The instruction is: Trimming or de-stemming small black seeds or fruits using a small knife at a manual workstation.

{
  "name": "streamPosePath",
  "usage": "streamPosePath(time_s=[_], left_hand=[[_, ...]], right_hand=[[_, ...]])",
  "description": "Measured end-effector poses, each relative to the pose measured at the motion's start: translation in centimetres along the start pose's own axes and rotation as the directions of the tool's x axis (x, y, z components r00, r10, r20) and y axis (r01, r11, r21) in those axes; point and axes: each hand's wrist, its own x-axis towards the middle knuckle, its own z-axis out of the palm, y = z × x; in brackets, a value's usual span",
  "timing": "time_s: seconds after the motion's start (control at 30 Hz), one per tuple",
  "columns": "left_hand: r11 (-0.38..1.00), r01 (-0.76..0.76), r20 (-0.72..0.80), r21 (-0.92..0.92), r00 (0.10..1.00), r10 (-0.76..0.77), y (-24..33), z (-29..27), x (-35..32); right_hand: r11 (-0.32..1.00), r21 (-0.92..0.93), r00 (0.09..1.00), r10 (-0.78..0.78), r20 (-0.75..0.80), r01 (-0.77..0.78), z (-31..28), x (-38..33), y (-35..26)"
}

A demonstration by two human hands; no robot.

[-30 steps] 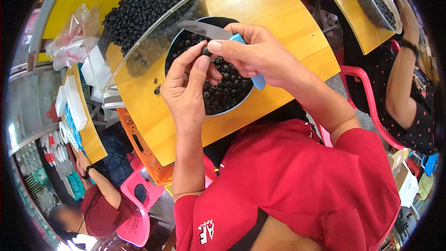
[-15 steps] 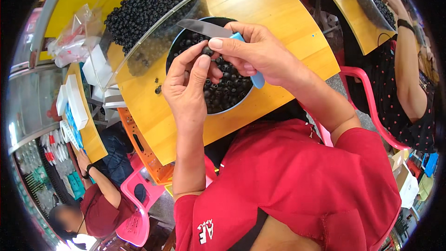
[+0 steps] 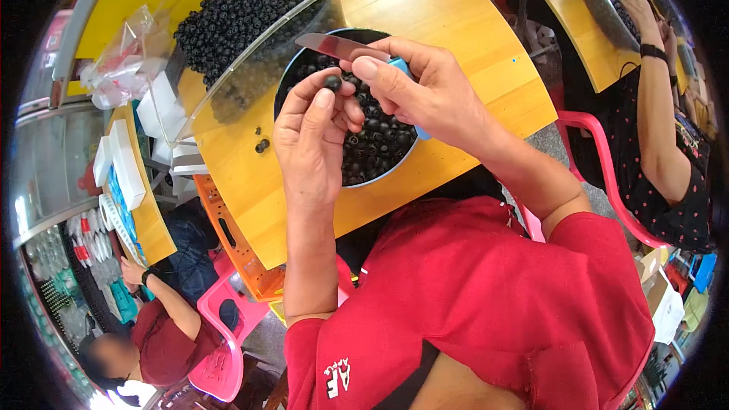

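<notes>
Black, round fruits fill a clear plastic tub [image 3: 228,38] up and to the left of the hands, on a yellow wooden tabletop [image 3: 456,0] where two loose fruits [image 3: 262,146] lie just left of the wrist. Nearer in, the person's left hand [image 3: 311,144] is raised over a dark round bowl with a blue rim [image 3: 357,181], itself heaped with the same dark fruit. Thumb and fingertips of that hand pinch a single small black fruit [image 3: 332,83], held above the bowl and clear of the heap. Just to the right, the right hand [image 3: 425,91] is closed around the light-blue handle of a small paring knife [image 3: 342,47], whose grey blade points leftward, passing just above the pinched fruit. Judging from the grip, clean work here calls for keeping the fruit steady between the fingertips, the pads back from the edge, and turning the fruit against the blade rather than pushing the blade at the thumb, with the bowl underneath to catch anything dropped. Farther right, another person in a dark dotted top [image 3: 668,182] sits on a pink plastic chair [image 3: 607,175].
</notes>
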Motion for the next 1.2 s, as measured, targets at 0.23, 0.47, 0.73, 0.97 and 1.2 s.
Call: streamPosePath(time_s=[0.23,0.47,0.73,0.97,1.2], left_hand=[[0.995,0.002,0.026,-0.104,1.0,0.001,-0.1,-0.1,0.0],[0.995,-0.003,0.006,-0.104,1.0,0.004,-0.2,-0.4,0.0],[0.995,-0.002,0.005,-0.103,1.0,0.002,-0.4,-0.4,0.0],[0.997,-0.036,-0.028,-0.071,0.999,0.034,-0.3,0.1,-0.1],[0.994,-0.071,-0.001,-0.086,0.997,0.072,-0.4,-0.5,-0.2]], right_hand=[[0.976,-0.13,0.985,-0.171,0.034,0.174,0.3,-0.2,0.7],[0.969,-0.199,0.989,-0.143,0.039,0.148,0.4,-0.2,0.6],[0.985,-0.172,0.998,-0.017,0.058,0.027,0.1,-0.3,-0.9],[0.98,-0.176,0.995,-0.089,0.033,0.093,0.4,-0.3,-0.2],[0.987,-0.146,0.996,-0.059,0.061,0.067,0.5,-0.4,-0.3]])
